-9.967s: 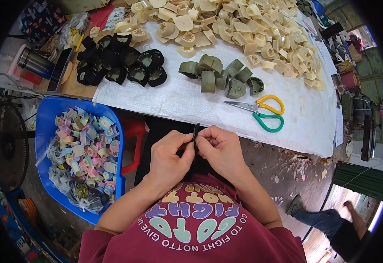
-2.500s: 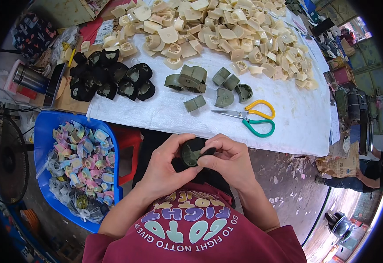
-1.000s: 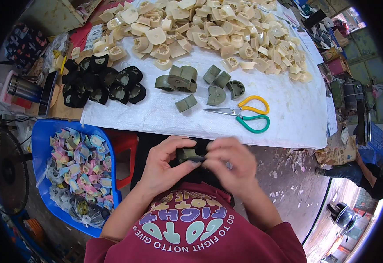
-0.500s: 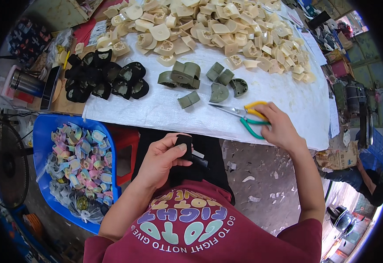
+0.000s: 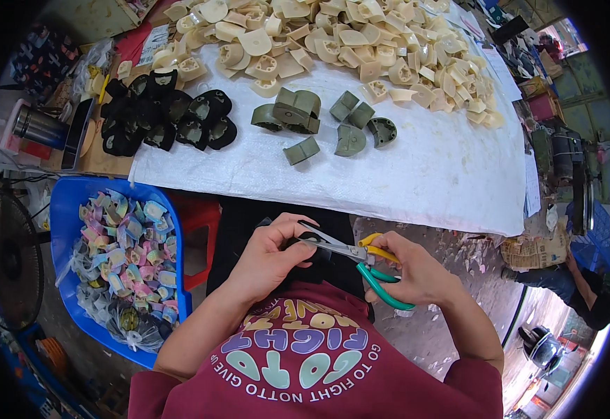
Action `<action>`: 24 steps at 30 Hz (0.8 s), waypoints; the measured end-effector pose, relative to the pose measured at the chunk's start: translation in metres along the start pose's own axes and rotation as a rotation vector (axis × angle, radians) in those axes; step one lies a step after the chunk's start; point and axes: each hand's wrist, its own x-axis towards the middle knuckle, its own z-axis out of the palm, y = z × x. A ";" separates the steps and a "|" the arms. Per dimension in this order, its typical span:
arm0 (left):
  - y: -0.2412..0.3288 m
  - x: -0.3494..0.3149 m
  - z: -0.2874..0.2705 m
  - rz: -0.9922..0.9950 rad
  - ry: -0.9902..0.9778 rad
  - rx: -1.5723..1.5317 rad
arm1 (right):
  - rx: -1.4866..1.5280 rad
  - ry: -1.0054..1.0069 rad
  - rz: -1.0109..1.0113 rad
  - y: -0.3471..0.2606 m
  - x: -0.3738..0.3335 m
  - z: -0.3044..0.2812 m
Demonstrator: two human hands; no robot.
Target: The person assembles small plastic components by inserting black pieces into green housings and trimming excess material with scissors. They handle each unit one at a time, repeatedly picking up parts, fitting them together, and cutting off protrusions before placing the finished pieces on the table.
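A white-covered table (image 5: 451, 174) is filling the upper part of the view, its near edge running just beyond the person's lap. A heap of cream pieces (image 5: 361, 45) is spreading along its far side. At the person's left, a blue basket (image 5: 57, 244) is standing below the table's level, holding pastel pieces (image 5: 120, 269). On the table, a cluster of black-covered pieces (image 5: 158, 112) is sitting at the left, and a looser group of green pieces (image 5: 298, 108) is lying to its right, with 1 piece resting nearer the edge.

Over the lap, the 2 hands are working near each other. The right hand (image 5: 416, 272) is gripping the scissors (image 5: 358, 253) by their 2 handles, 1 yellow and 1 green; which fingers are passing through the loops is impossible to tell. The scissors' long axis is slanting from the handles at lower right to the tips at upper left, and the 2 blades are standing apart. The left hand (image 5: 270, 255) is curling its thumb and fingers around a small dark piece (image 5: 290, 244), mostly hidden, so its long axis is not showing. That piece is lying left of the right hand, beside the blade tips; whether metal is touching it is remaining unclear.
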 end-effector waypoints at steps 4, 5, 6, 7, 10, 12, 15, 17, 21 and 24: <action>0.000 -0.001 -0.002 0.007 -0.005 0.055 | 0.005 0.019 -0.037 -0.002 -0.001 0.001; 0.000 -0.001 -0.001 -0.001 0.007 0.045 | 0.001 0.033 -0.054 -0.001 -0.003 0.002; 0.000 0.000 -0.001 -0.010 0.019 0.035 | -0.039 0.047 -0.063 -0.001 -0.004 0.002; 0.000 0.000 -0.001 -0.018 0.031 0.024 | -0.079 0.061 -0.071 -0.002 -0.006 0.003; 0.000 0.000 0.002 -0.009 0.019 0.033 | -0.126 0.093 -0.101 0.003 -0.006 0.007; -0.001 0.001 0.003 0.006 0.011 0.083 | -0.093 0.091 -0.098 0.005 -0.005 0.009; -0.002 0.001 0.002 0.013 0.003 0.099 | -0.039 0.062 -0.058 0.002 -0.002 0.008; -0.003 0.000 0.001 0.004 -0.001 0.092 | -0.063 0.043 -0.037 0.003 -0.002 0.006; -0.004 0.000 0.002 -0.038 0.003 0.067 | -0.055 0.044 0.017 0.008 -0.004 0.007; -0.006 0.001 0.003 -0.043 -0.016 0.073 | -0.092 0.063 0.020 0.015 -0.008 0.009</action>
